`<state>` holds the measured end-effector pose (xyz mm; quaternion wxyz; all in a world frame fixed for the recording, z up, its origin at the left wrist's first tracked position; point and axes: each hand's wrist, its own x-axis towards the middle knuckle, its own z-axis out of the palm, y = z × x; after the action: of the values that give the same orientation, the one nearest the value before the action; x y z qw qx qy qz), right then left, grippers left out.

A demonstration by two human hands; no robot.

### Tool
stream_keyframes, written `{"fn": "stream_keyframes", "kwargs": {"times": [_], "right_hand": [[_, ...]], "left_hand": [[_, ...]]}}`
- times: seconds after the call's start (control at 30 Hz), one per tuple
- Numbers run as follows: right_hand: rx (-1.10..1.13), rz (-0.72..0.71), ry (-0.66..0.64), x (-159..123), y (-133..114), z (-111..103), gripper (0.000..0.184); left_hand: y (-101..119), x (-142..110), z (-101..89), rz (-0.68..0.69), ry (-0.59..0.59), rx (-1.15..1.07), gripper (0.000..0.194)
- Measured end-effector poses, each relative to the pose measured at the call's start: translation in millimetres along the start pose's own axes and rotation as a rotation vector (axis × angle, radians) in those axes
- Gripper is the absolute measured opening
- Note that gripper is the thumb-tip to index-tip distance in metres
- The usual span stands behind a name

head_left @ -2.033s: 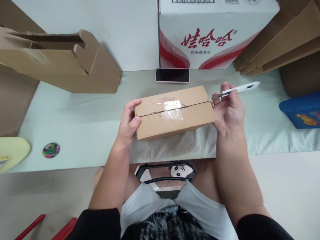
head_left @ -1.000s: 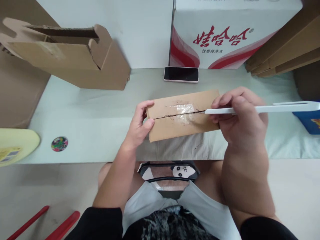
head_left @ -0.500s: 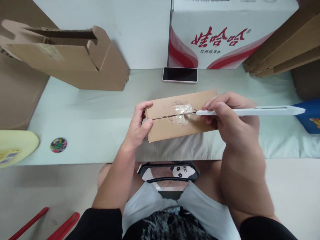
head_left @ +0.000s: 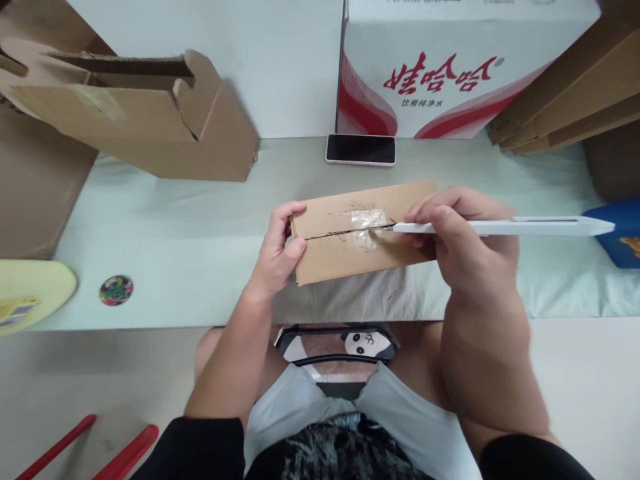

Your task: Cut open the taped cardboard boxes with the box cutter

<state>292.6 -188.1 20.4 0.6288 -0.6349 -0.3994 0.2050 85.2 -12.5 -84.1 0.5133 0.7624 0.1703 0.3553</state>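
Note:
A small brown cardboard box [head_left: 330, 257] lies at the front of the table, slightly slanted, with a seam along its top and clear tape [head_left: 369, 219] across the seam's middle. My left hand [head_left: 280, 250] grips the box's left end, thumb on the near side of the top and fingers at the far corner. In my right hand [head_left: 463, 230] is a white utility knife [head_left: 545, 227], held nearly level, its long body pointing right. The knife's tip is at the seam just right of the tape. Some of my right fingers rest by the box's right end, which they partly hide.
Behind the box lies a phone [head_left: 361, 150], before a white and red carton [head_left: 440, 73]. An open cardboard box [head_left: 210, 147] stands back left. A round colourful disc [head_left: 116, 291] and a pale yellow object [head_left: 35, 287] are at left, a blue object [head_left: 617, 230] at far right.
Very little differs. The utility knife's rear end has shifted slightly right and down, and its tip a touch to the right. My left hand and the box keep their places.

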Motion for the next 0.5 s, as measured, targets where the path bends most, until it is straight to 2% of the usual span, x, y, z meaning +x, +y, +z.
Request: {"fn": "stream_keyframes", "kwargs": {"times": [0.33, 0.5], "right_hand": [[-0.019, 0.004, -0.001, 0.4, 2.1, -2.1, 0.035], [0.073, 0.013, 0.026, 2.1, -2.1, 0.1, 0.034]], "left_hand": [[-1.9, 0.6, -2.3, 0.025, -0.035, 0.022, 0.054], [-1.0, 0.4, -2.9, 0.018, -0.032, 0.017, 0.054]]}}
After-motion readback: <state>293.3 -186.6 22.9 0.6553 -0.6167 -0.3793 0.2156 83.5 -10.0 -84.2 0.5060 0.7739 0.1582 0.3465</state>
